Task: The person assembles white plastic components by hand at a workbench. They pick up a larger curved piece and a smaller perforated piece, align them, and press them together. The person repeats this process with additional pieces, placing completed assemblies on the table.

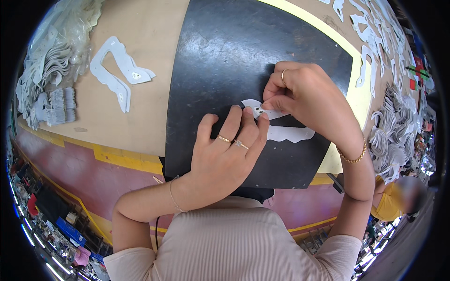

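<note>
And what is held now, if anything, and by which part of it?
The left hand and right hand touch the flat, curved white piece beside its dark oval spots; whether either truly grips it cannot be told.

Clear plastic (86, 21) lies at upper left, a person in yellow (388, 202) at right, reddish floor (79, 166) below.

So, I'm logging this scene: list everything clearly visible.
Handled cutout: one or two, white, on mat
Mat: one, black, on table
Sheet: one, yellow, under mat
Bent cutout: one or more, white, left
Stacked cutouts: many, whitish, far left
Plastic: uncountable, clear, upper left
Scattered cutouts: several, white, upper right
Heaped cutouts: many, greyish, right
Table: one, tan, under sheet
Floor: one, reddish, below
Coworker's top: one, yellow, lower right
Ribbed top: one, beige, lower centre
Rings: three, golden, fingers
Bracelets: two, golden, wrists
Left hand: one, bare, on handled cutout
Right hand: one, bare, on handled cutout
</note>
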A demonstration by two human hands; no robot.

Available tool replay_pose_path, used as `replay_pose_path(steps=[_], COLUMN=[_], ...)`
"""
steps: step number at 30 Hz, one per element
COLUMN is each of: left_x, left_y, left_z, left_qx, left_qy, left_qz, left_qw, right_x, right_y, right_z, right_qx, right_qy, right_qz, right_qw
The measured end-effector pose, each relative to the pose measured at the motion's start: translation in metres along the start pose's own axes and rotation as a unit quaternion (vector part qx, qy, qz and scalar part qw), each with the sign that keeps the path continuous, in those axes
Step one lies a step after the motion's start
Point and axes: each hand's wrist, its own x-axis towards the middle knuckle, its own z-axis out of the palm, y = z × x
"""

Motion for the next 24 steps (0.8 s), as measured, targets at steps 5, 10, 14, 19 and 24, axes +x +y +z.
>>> replay_pose_path(steps=[5, 10, 14, 19, 24], left_x=[-0.001, 0.0, -0.001, -0.001, -0.003], left_y=[0.003, 0.002, 0.003, 0.002, 0.001], left_z=[0.0, -0.001, 0.001, 0.004, 0.006], left_qx=[0.0, 0.012, 0.007, 0.01, 0.011], left_qy=[-0.015, -0.018, -0.006, 0.014, 0.025], left_qz=[-0.012, -0.009, -0.015, -0.005, 0.001], left_qw=[1.0, 1.0, 1.0, 1.0, 1.0], right_x=[-0.008, -0.015, -0.004, -0.001, 0.001], right_y=[-0.004, -0.013, 0.005, 0.002, 0.001], right_z=[0.007, 0.013, 0.006, 0.003, 0.004], right_qx=[-0.111, -0.193, -0.048, 0.018, -0.017], right_qy=[0.031, 0.05, 0.031, 0.027, 0.001], right_qz=[-0.036, -0.056, -0.051, -0.028, -0.022], right_qw=[0.993, 0.978, 0.997, 0.999, 1.0])
